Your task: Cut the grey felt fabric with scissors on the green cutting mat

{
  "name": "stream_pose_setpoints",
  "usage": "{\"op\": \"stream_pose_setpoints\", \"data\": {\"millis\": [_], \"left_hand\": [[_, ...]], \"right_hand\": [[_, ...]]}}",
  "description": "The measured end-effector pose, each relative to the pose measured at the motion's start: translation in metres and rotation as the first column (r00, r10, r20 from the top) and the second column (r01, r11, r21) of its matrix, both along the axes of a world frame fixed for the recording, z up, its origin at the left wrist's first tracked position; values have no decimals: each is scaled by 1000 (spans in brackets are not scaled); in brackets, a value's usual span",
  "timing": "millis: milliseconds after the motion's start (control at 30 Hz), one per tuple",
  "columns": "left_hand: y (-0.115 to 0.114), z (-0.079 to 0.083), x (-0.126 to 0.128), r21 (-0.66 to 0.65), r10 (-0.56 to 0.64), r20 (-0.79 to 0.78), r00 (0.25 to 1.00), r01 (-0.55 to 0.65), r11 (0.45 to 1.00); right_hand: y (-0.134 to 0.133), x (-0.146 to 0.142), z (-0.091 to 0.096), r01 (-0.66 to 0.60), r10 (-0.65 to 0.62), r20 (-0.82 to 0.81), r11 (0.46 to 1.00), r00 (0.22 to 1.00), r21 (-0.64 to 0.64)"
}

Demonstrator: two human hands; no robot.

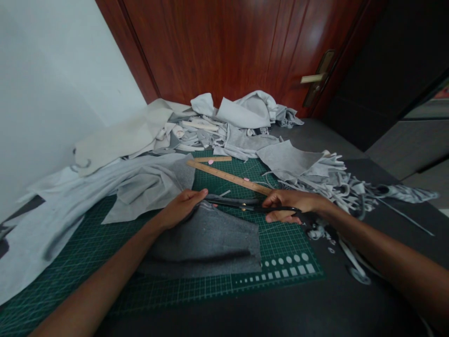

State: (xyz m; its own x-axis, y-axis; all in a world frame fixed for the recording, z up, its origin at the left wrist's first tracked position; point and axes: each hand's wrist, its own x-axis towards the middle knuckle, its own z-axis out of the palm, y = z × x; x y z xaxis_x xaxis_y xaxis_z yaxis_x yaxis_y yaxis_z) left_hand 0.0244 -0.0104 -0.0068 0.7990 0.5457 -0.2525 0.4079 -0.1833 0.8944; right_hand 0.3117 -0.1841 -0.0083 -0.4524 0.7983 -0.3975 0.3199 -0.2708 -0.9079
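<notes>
A dark grey piece of fabric [213, 241] lies on the green cutting mat [280, 243]. My left hand [180, 206] pinches its upper edge with fingers closed on the cloth. My right hand [291, 204] is wrapped round the handles of black scissors [238, 204]. Their blades point left along the fabric's top edge, tips close to my left fingers.
A wooden ruler [228, 178] lies slanted on the mat behind the scissors. Light grey fabric [147, 187] covers the mat's left side. A heap of grey scraps [231, 121] sits against a red-brown door [228, 47]. Cut strips [336, 187] pile up at right.
</notes>
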Motion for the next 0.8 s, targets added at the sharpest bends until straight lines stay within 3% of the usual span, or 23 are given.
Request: {"op": "stream_pose_setpoints", "data": {"millis": [800], "left_hand": [[-1,-2,1,32,15,33,999,-16,999]], "right_hand": [[-2,0,0,-1,1,5,1000,1000,10]]}}
